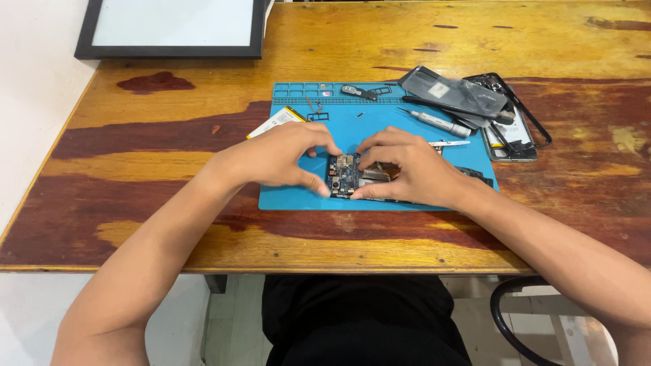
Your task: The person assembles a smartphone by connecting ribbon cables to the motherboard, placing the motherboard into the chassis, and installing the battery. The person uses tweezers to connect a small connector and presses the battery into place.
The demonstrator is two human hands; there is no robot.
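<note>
Blue circuit board [344, 174] gripped from both sides at the near middle of the teal work mat [380, 125].

We pinch the board's left edge with the left hand [281, 157], fingers narrow, while the right hand [407, 173] presses on its right part, probably to steady it flat. Beyond it on the right lie a grey screwdriver [437, 123], a dark back cover [453, 93] and an opened phone frame [515, 132], kept apart from the work. Our fingers hide most of the board; small parts in the mat's far trays are too small to identify.
</note>
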